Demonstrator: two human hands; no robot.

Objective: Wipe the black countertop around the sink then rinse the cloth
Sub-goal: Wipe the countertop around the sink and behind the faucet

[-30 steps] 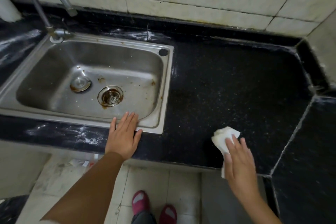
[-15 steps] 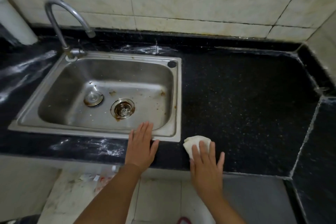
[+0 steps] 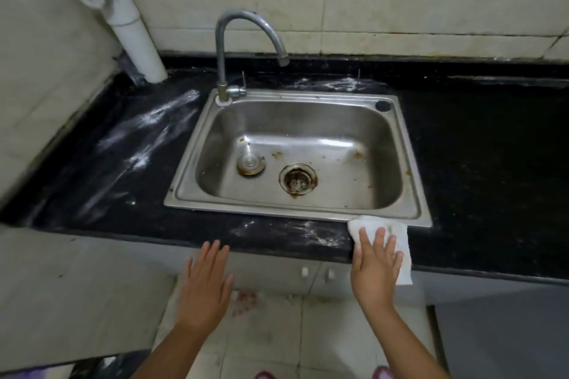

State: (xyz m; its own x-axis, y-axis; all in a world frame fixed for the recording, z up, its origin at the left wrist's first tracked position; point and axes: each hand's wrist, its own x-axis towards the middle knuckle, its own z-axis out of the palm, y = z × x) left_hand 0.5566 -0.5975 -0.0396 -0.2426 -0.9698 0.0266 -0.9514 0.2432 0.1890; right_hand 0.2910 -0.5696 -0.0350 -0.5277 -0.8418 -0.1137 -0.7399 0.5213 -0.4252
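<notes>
The black countertop (image 3: 480,169) runs around a steel sink (image 3: 295,212). White powdery streaks lie on it left of the sink and along the front strip below the rim. My right hand (image 3: 375,268) presses flat on a white cloth (image 3: 400,237) at the front edge, just under the sink's front right corner. The cloth hangs partly over the counter's edge. My left hand (image 3: 204,280) hovers open in front of the counter's front edge, fingers spread, holding nothing.
A curved tap (image 3: 237,40) stands at the sink's back left. A white drain pipe (image 3: 129,18) comes down the wall at the back left corner. Tiled walls close the back and left. White cabinet fronts (image 3: 317,274) and floor tiles lie below.
My right hand has slid the cloth leftward along the front edge, from the open counter to below the sink's corner. My left hand has come off the sink rim. The view has shifted left.
</notes>
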